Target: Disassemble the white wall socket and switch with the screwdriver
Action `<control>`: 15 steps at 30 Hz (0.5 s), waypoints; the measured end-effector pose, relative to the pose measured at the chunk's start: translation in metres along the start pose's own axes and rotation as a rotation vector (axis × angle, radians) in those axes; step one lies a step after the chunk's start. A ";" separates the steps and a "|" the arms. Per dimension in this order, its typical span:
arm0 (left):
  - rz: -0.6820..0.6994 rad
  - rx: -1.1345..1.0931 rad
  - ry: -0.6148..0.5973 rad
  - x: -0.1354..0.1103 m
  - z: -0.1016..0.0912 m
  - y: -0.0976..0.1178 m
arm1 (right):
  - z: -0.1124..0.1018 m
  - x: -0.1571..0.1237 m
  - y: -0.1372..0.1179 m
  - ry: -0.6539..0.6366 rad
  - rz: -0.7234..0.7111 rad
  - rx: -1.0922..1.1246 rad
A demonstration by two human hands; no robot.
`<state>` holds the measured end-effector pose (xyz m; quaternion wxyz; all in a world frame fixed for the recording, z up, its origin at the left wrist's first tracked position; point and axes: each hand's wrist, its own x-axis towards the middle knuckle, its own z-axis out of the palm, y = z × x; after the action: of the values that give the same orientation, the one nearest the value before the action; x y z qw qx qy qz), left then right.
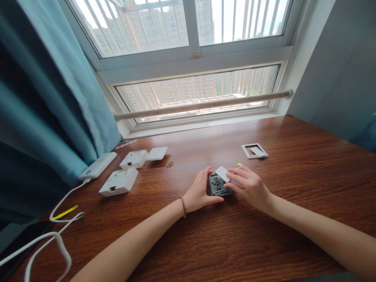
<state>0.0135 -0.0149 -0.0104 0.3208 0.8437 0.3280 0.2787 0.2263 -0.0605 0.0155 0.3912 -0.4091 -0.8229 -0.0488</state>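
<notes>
A dark grey wall-switch module [216, 185] lies on the wooden table with its inner mechanism facing up. My left hand [199, 190] grips it from the left, thumb along the near edge and fingers at the far corner. Between the fingertips of my right hand [251, 183] is a white switch rocker [222, 173], held tilted over the upper right of the module. Whether the rocker touches the module I cannot tell. My right fingers hide the module's right side. Just beyond that hand a small yellow piece [240, 165] shows partly.
A white square frame [246, 156] with a white piece [257, 151] lies at the far right. Left of my hands are several small screws [170, 164], a white plate [157, 153] and two white boxes [119, 182]. A white device [98, 165] trails a cable [60, 241].
</notes>
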 end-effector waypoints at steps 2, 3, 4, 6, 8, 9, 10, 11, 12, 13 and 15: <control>-0.005 0.008 0.003 0.000 0.000 0.001 | 0.004 -0.003 -0.004 -0.006 -0.027 -0.004; -0.007 0.014 0.003 0.001 0.000 0.001 | 0.006 -0.004 -0.006 -0.012 -0.038 -0.009; -0.008 0.020 0.001 0.001 0.000 0.001 | 0.007 -0.004 -0.009 -0.018 -0.051 -0.019; -0.004 0.031 -0.006 0.001 -0.001 0.001 | 0.009 -0.004 -0.013 -0.035 -0.079 -0.057; 0.006 0.037 -0.016 0.001 -0.002 0.000 | 0.009 -0.004 -0.018 -0.055 -0.101 -0.092; 0.010 0.039 -0.020 0.001 -0.002 0.000 | 0.010 -0.004 -0.019 -0.063 -0.107 -0.101; 0.012 0.040 -0.021 0.001 -0.002 0.000 | 0.010 -0.004 -0.020 -0.067 -0.109 -0.104; 0.014 0.042 -0.023 0.001 -0.003 0.001 | 0.011 -0.005 -0.021 -0.069 -0.109 -0.102; 0.016 0.042 -0.022 0.001 -0.003 0.001 | 0.011 -0.005 -0.021 -0.070 -0.109 -0.095; 0.018 0.042 -0.019 0.001 -0.003 0.002 | 0.012 -0.006 -0.021 -0.072 -0.107 -0.082; 0.016 0.038 -0.002 0.002 -0.003 0.003 | 0.015 -0.007 -0.020 -0.076 -0.102 -0.048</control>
<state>0.0135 -0.0145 -0.0054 0.3028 0.8526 0.3260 0.2741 0.2060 -0.0724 0.0052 0.3468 -0.3776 -0.8555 -0.0729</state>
